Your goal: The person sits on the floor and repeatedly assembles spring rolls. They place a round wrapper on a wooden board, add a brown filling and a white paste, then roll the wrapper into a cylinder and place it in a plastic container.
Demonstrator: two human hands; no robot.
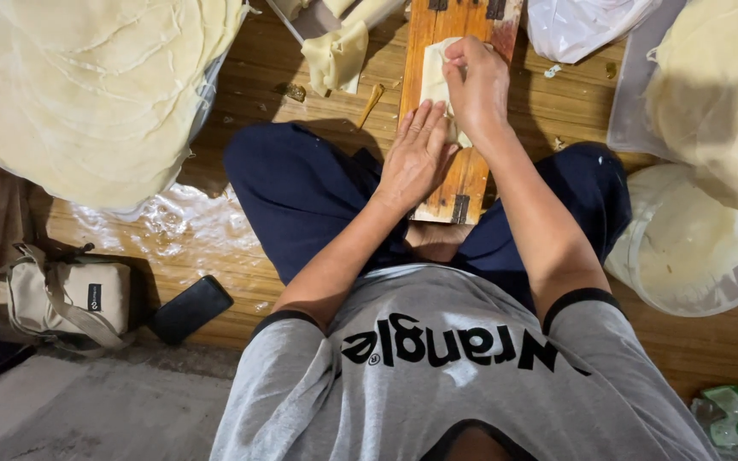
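Head view, left to right: a stack of round wrappers [87, 94], a beige bag [61, 299], a black phone [190, 309]. Left hand [416, 158] lies flat, fingers together, pressing the dough sheet [437, 81] on the wooden board [454, 111]; right hand [476, 85] pinches its top edge.

Indoor light, fairly bright, warm tone, coming from above/front. Glare on wet plastic sheet [183, 224] by the wooden floor [241, 282]. Pale wrapper stacks [87, 94] nearly blown out, little detail. Soft shadow under right hand [477, 85] & on the stack at right. Wide-angle bend at edges; bottom corners dimmer, slightly soft. Centre sharp.
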